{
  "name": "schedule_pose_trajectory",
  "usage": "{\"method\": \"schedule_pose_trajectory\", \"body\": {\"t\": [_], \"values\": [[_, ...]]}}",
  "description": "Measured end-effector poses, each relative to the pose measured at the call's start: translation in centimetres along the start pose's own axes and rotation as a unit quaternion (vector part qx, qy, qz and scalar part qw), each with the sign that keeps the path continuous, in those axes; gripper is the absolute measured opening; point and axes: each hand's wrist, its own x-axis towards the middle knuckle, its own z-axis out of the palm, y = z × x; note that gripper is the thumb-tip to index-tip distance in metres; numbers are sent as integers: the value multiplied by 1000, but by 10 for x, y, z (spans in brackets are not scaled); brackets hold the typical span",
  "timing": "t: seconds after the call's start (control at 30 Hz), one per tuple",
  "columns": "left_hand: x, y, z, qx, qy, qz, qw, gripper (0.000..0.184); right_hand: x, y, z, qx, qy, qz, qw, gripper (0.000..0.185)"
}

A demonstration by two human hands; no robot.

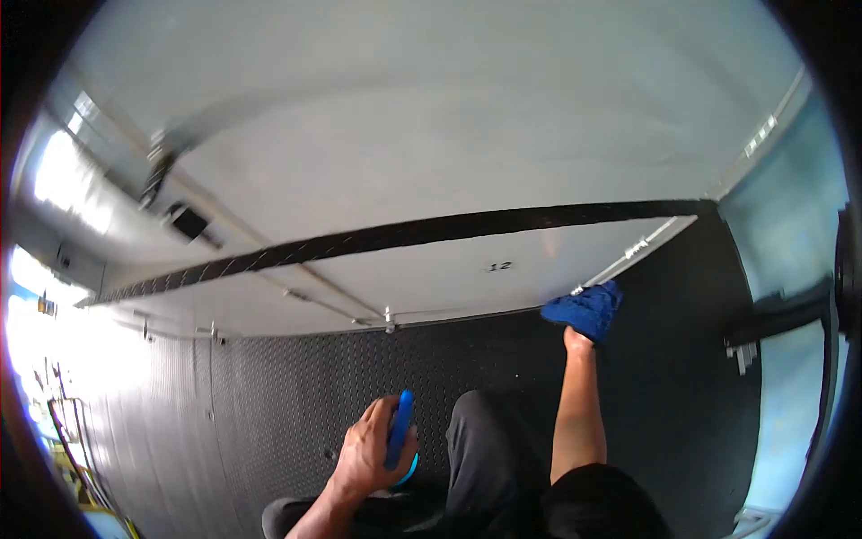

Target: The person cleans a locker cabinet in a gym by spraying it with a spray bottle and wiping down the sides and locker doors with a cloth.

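Observation:
My left hand (364,454) is closed around what looks like a spray bottle with a blue head (400,429), held low in front of my knee. A light blue part shows beneath the fingers. My right arm reaches forward, and my right hand (577,340) is mostly hidden by a blue cloth (588,310). The cloth lies against the lower right edge of a white panel (431,274) marked 12, close to a metal hinge (636,247). The covered fingers appear wrapped in or pressed on the cloth.
A black strip (467,226) crosses the panel, with a large pale panel (467,135) above. Latch rods (390,319) run along the left. The floor (287,386) is black and textured. A light blue wall (795,386) with a black bracket (781,319) stands at right; bright light enters left.

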Motion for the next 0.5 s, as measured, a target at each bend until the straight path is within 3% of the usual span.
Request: {"method": "schedule_pose_trajectory", "body": {"t": [0.07,0.1,0.13,0.17,0.3,0.37,0.4,0.47,0.5], "values": [[-2,-1,2,-30,39,51,997,45,3,-14,8,-40,-33,-64,997,40],[-6,-1,3,-22,84,70,994,42,0,5,5,149,30,111,982,33],[-10,4,-2,-25,110,58,992,42,-1,14,6,323,86,286,898,27],[-14,9,-10,-72,83,48,993,44,-6,9,6,335,51,298,892,30],[-38,30,-39,-247,49,43,967,53,-48,-60,36,401,-117,385,823,34],[-49,38,-49,-251,93,70,961,53,-67,-59,48,442,-412,242,759,33],[-54,40,-53,-247,113,108,956,54,-80,-88,63,438,-428,245,752,33],[-58,27,-53,-234,167,134,948,54,-107,-166,100,405,-178,267,856,33],[-60,22,-55,-214,197,128,948,54,-103,-168,108,402,-188,264,857,33]]}}
